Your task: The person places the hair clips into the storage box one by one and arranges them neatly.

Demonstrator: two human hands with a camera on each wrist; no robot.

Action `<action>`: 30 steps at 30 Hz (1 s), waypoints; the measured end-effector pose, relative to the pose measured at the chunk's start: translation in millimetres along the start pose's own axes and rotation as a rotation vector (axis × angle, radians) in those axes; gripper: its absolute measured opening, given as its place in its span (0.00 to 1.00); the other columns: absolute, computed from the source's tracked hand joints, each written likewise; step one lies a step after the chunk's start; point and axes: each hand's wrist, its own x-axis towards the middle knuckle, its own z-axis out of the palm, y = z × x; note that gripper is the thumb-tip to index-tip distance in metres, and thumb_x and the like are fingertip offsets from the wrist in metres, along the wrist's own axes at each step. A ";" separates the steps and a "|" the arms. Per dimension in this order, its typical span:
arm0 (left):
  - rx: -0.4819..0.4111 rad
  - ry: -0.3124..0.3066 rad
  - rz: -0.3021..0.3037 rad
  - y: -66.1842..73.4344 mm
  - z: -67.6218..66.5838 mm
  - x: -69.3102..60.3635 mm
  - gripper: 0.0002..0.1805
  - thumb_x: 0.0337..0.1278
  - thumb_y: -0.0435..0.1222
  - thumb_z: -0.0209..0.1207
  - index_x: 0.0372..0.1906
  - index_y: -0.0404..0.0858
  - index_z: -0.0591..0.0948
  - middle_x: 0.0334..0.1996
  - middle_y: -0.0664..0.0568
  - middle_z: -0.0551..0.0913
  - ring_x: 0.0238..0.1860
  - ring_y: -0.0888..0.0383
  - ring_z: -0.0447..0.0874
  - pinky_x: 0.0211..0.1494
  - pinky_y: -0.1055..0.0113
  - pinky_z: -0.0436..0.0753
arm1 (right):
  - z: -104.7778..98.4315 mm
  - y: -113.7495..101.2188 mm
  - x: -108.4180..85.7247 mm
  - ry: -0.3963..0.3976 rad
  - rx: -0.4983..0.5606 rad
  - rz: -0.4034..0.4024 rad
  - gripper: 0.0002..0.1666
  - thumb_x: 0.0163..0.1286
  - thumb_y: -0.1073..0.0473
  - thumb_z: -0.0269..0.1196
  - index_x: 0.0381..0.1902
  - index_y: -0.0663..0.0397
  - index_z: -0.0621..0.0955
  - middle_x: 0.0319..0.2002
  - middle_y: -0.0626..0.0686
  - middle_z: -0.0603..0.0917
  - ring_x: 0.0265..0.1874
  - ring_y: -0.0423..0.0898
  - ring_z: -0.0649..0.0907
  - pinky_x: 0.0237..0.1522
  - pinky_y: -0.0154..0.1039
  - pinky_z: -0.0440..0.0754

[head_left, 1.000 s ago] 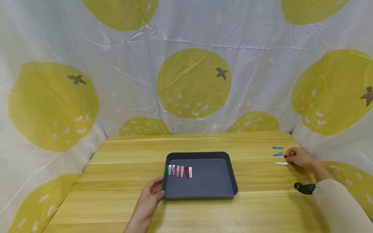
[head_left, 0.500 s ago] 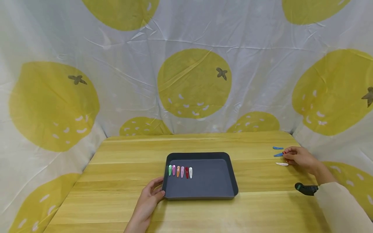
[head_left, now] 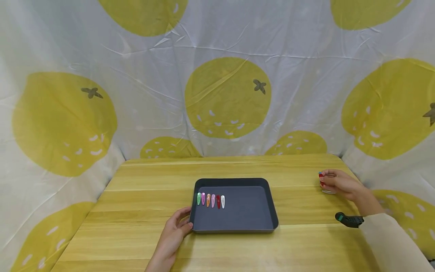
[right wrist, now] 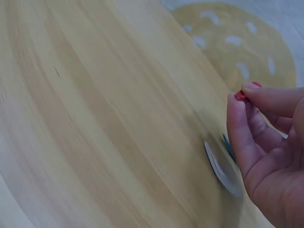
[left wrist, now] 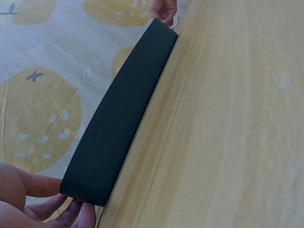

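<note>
My left hand (head_left: pixel 172 230) holds the dark grey tray (head_left: pixel 246 211) at its near left corner; in the left wrist view its fingers (left wrist: pixel 40 184) lie along the tray's end. Inside the tray, several snap hair clips stand in a row at the left: green (head_left: pixel 199 198), pink, orange, lilac, red and white (head_left: pixel 222 202). Over the right side of the table, my right hand (head_left: pixel 341 184) pinches a small red hair clip (right wrist: pixel 241 96) between thumb and fingertips. Below it lie a white hair clip (right wrist: pixel 221 171) and a blue one (right wrist: pixel 228 145), partly hidden by the hand.
The wooden table (head_left: pixel 153 177) reaches back to a curtain (head_left: pixel 146 94) printed with yellow fruit, which also hangs at both sides. A black wrist strap piece (head_left: pixel 350 220) sticks out from the right sleeve (head_left: pixel 395 241).
My right hand has moved left over the blue and white clips, covering most of them, and the red clip now shows in its fingertips. My left hand and the tray stay put.
</note>
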 end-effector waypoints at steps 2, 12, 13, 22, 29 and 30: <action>-0.002 -0.001 0.001 0.0 0.2 -0.1 0.29 0.66 0.18 0.53 0.71 0.26 0.69 0.69 0.32 0.69 0.66 0.38 0.71 0.58 0.60 0.80 | 5.8 -2.0 2.8 0.008 0.037 0.001 0.03 0.82 0.68 0.53 0.48 0.64 0.72 0.42 0.56 0.77 0.38 0.43 0.83 0.42 0.36 0.86; -0.001 -0.007 -0.006 0.3 -0.4 0.1 0.29 0.66 0.19 0.53 0.72 0.26 0.68 0.69 0.32 0.69 0.67 0.37 0.70 0.58 0.59 0.80 | 38.9 -14.1 19.5 -0.001 0.133 0.035 0.02 0.82 0.68 0.52 0.48 0.61 0.71 0.45 0.57 0.76 0.39 0.43 0.82 0.43 0.35 0.85; 0.002 -0.008 -0.004 0.5 -0.4 -0.2 0.29 0.66 0.19 0.53 0.72 0.26 0.68 0.69 0.32 0.69 0.67 0.37 0.70 0.58 0.59 0.80 | 41.8 -14.7 21.6 -0.005 0.131 0.037 0.03 0.82 0.67 0.53 0.49 0.61 0.70 0.46 0.57 0.76 0.40 0.44 0.82 0.44 0.35 0.85; -0.005 -0.012 0.000 0.3 -0.6 -0.3 0.29 0.66 0.20 0.53 0.72 0.26 0.68 0.70 0.32 0.68 0.66 0.38 0.70 0.58 0.59 0.80 | 71.3 -26.5 33.1 -0.014 0.141 0.051 0.08 0.81 0.66 0.56 0.50 0.63 0.69 0.48 0.59 0.75 0.41 0.44 0.83 0.44 0.33 0.85; 0.000 -0.010 0.002 0.0 -0.9 -0.4 0.29 0.66 0.19 0.53 0.72 0.26 0.68 0.69 0.32 0.69 0.66 0.38 0.70 0.58 0.59 0.80 | 93.1 -36.7 37.7 -0.013 0.132 0.058 0.08 0.80 0.65 0.56 0.51 0.63 0.69 0.48 0.61 0.75 0.39 0.44 0.83 0.44 0.34 0.85; -0.001 -0.010 0.003 0.0 -0.9 -0.5 0.29 0.66 0.19 0.53 0.72 0.26 0.68 0.69 0.32 0.69 0.66 0.38 0.70 0.58 0.59 0.80 | 96.2 -38.3 38.2 -0.015 0.128 0.058 0.08 0.80 0.65 0.56 0.51 0.63 0.69 0.48 0.61 0.74 0.39 0.44 0.82 0.45 0.35 0.85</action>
